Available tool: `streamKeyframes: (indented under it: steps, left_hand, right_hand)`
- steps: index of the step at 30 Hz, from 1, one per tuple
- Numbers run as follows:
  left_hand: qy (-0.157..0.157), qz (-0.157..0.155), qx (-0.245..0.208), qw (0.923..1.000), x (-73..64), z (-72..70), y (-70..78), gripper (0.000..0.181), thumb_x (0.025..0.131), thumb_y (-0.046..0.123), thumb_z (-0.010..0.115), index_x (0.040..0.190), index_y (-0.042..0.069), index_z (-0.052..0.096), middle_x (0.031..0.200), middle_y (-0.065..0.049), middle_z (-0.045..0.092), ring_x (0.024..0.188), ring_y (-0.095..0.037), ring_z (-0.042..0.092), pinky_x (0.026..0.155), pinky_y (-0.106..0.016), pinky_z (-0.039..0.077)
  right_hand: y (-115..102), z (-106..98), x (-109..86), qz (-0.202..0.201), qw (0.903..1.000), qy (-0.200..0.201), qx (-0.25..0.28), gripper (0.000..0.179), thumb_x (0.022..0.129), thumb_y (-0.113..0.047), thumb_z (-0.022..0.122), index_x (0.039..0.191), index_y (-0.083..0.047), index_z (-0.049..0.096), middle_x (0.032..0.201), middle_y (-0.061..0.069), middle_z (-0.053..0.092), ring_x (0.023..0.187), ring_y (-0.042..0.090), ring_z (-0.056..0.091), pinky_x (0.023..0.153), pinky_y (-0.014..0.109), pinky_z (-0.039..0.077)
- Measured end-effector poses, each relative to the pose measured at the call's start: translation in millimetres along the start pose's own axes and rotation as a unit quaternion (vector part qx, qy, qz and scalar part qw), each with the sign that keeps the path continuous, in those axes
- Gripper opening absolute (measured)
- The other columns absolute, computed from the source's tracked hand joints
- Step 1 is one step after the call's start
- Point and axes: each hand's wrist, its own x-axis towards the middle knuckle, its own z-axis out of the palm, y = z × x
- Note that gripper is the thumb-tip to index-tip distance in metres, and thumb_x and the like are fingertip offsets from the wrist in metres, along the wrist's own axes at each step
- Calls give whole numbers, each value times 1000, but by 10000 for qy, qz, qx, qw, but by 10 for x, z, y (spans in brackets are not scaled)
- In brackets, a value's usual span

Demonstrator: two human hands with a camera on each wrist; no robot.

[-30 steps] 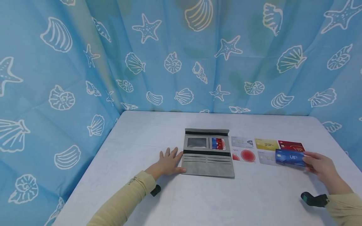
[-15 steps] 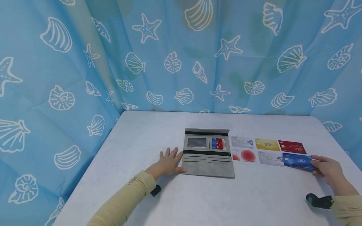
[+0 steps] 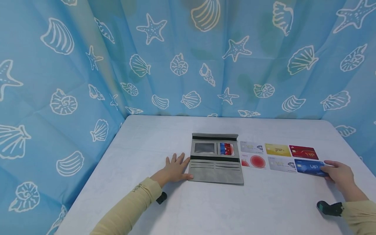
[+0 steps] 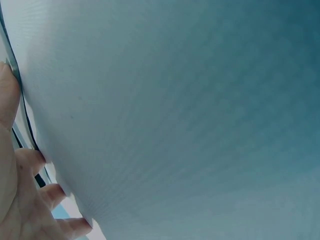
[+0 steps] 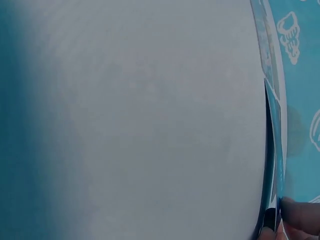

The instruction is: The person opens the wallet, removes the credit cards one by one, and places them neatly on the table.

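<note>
A grey wallet lies unfolded on the table, with a few cards showing in its upper right pocket. My left hand rests with spread fingers at the wallet's left edge, thumb at the lower corner. On the right, my right hand pinches the right end of a blue VIP card. In the right wrist view that blue card is slightly raised off the table at the pinched end. Beside it lies a silver VIP card, and a dark red VIP card lies behind it.
Left of these are a gold card, another silver VIP card and a white card with red circles, next to the wallet. The white tabletop ends at a blue shell-patterned curtain.
The blue card has moved right and down, off the dark red and silver cards, to the right end of the front row. The left hand and wallet have not moved.
</note>
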Motion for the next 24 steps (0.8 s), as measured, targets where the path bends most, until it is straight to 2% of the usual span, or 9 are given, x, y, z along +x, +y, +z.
streamKeyframes:
  steps: [2, 4, 7, 12, 17, 24]
  left_hand:
    - [-13, 13, -16, 10000, -7, -10, 8, 81, 83, 64, 46, 147, 18, 23, 153, -12, 13, 138, -42, 8, 106, -62, 9]
    - [-16, 28, -22, 10000, -15, -19, 12, 81, 84, 63, 46, 146, 18, 23, 153, -12, 13, 138, -42, 8, 105, -62, 9]
    - [-33, 36, -21, 10000, -21, -30, 16, 81, 84, 63, 46, 147, 17, 23, 153, -13, 13, 137, -42, 8, 105, -62, 9]
    - [-24, 60, -16, 10000, -25, -38, 18, 81, 84, 63, 46, 147, 17, 22, 153, -13, 13, 137, -42, 8, 105, -62, 9]
    - [7, 49, -43, 10000, -38, -48, 19, 81, 84, 63, 47, 146, 17, 23, 153, -13, 13, 137, -42, 8, 105, -62, 10]
    - [13, -3, -13, 10000, -46, -43, 20, 81, 84, 64, 46, 147, 18, 22, 153, -13, 13, 137, -42, 9, 106, -61, 10]
  right_hand:
    - [8, -1, 0, -77, 9999, -15, -63, 61, 95, -23, 47, 140, 9, 22, 138, 38, 21, 111, 45, 39, 64, 25, 51]
    - [12, 0, 4, -145, 9998, -51, -107, 64, 94, -25, 49, 140, 9, 21, 138, 39, 20, 116, 48, 35, 80, 37, 50]
    - [7, 2, -2, -218, 9996, -109, -122, 68, 92, -27, 52, 140, 9, 20, 139, 39, 17, 121, 51, 29, 97, 55, 34]
    - [-50, 3, -79, -298, 9992, -78, -272, 67, 92, -25, 53, 138, 12, 21, 137, 40, 19, 120, 52, 28, 97, 57, 32]
    - [-194, 23, -226, -452, 9958, 56, -789, 57, 91, -18, 53, 132, 14, 29, 129, 41, 27, 112, 52, 31, 93, 58, 34]
    - [-303, 40, -325, -128, 9934, -117, -1131, 55, 91, -16, 55, 128, 16, 30, 123, 41, 28, 109, 51, 30, 93, 59, 32]
